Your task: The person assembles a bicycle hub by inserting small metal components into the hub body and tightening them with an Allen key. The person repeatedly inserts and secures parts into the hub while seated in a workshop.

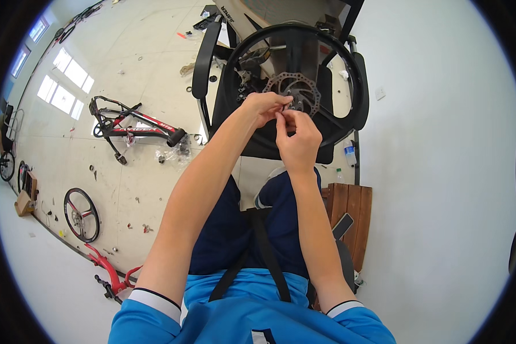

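Observation:
A black bicycle wheel (232, 86) with broad spokes lies flat on the seat of a black chair (202, 63) in front of me. At its hub sits a silver brake disc rotor (314, 94) with holes around its rim. My left hand (265, 108) reaches over the rotor's near left part, fingers pinched close to the hub. My right hand (301, 133) is just beside it, thumb and forefinger pressed together almost touching the left fingers. Whatever small part they pinch is too small and too covered to name.
To the left on the floor lie a black-and-red bicycle frame (143, 126), a second wheel (81, 215), a red fork-like part (106, 264) and scattered small parts. A wooden crate (358, 223) with a phone (343, 226) stands at my right. A white wall (430, 172) rises beyond.

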`<state>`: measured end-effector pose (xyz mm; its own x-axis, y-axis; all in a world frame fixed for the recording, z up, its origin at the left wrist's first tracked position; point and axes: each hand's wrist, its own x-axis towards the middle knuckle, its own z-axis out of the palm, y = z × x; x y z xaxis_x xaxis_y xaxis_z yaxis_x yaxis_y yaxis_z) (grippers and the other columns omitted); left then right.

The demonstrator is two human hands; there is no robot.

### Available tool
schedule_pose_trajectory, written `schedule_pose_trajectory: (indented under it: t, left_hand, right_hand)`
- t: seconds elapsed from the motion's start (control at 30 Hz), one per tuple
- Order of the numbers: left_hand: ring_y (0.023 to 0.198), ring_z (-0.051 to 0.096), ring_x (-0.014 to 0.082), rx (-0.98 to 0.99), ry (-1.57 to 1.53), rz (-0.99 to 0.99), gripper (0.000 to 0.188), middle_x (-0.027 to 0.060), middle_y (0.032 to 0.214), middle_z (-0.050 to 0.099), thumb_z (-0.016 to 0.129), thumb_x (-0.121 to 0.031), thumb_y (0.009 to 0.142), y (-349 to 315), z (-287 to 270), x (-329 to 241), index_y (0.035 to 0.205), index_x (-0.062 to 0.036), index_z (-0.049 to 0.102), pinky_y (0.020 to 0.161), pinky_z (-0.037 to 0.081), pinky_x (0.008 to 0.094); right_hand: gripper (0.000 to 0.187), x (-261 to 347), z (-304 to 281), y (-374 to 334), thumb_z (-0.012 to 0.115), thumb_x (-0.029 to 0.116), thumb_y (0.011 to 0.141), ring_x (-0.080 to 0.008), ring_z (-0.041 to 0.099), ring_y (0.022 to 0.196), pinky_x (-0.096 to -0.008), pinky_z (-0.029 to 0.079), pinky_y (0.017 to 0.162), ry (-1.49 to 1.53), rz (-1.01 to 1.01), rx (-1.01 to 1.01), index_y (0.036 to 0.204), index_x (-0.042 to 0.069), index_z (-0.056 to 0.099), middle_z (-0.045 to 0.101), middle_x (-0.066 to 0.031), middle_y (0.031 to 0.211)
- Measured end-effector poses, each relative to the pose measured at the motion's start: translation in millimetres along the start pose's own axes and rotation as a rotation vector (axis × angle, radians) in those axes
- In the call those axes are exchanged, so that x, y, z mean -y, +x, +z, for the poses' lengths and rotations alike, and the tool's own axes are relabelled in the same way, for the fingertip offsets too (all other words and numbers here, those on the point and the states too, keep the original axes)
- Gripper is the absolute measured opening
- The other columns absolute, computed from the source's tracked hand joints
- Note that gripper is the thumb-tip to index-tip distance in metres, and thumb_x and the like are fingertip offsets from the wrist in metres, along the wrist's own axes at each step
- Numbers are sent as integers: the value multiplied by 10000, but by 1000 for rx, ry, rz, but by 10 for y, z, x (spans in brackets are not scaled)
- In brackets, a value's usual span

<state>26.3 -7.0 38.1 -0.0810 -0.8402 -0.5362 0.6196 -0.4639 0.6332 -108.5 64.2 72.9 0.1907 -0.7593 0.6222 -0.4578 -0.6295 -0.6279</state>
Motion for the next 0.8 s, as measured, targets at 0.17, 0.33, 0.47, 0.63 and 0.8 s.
schedule_pose_trajectory:
  t: [0.17, 0.33, 0.47, 0.63, 0.8]
  left_hand:
    - [670, 551, 167, 77, 90, -48, 274, 46, 796, 577, 720, -257, 878, -171, 92, 61, 890, -25, 575, 575, 468, 304]
    - [760, 587, 153, 92, -19, -40, 188, 56, 858, 612, 578, -195, 958, -157, 52, 70, 954, -8, 596, 678, 516, 293]
    - [813, 615, 154, 160, -24, -69, 185, 89, 933, 651, 517, -127, 974, -158, 42, 36, 1015, 24, 616, 756, 522, 257]
    - [830, 633, 155, 338, -7, -144, 110, 99, 901, 671, 599, -70, 927, 118, -216, -45, 971, 27, 628, 747, 523, 252]
    - [747, 628, 150, 28, 51, -65, 74, 106, 848, 653, 637, -33, 900, -138, 78, -137, 900, 41, 632, 704, 538, 223]
  right_hand:
    - [90, 72, 80, -9, 639, 26, 886, -207, 708, 703, -259, 544, 586, 256, 374, -4, 933, -14, 574, 664, -131, 777]
    - [156, -43, 119, 9, 581, 14, 926, -247, 706, 852, -261, 611, 758, 1319, 1003, -142, 1058, -31, 512, 665, -133, 942]
    - [143, -222, 176, -32, 501, -30, 946, -225, 669, 1001, -247, 581, 878, 1945, 1114, -180, 1062, -75, 572, 657, -148, 1035]
    - [178, -227, 220, -42, 486, 23, 964, -216, 679, 960, -275, 591, 846, 1842, 1106, -94, 1095, -57, 576, 655, -155, 1048]
    - [118, -77, -42, 10, 545, 16, 928, -217, 689, 936, -277, 578, 800, 1003, 828, 28, 1017, -41, 597, 668, -132, 1021]
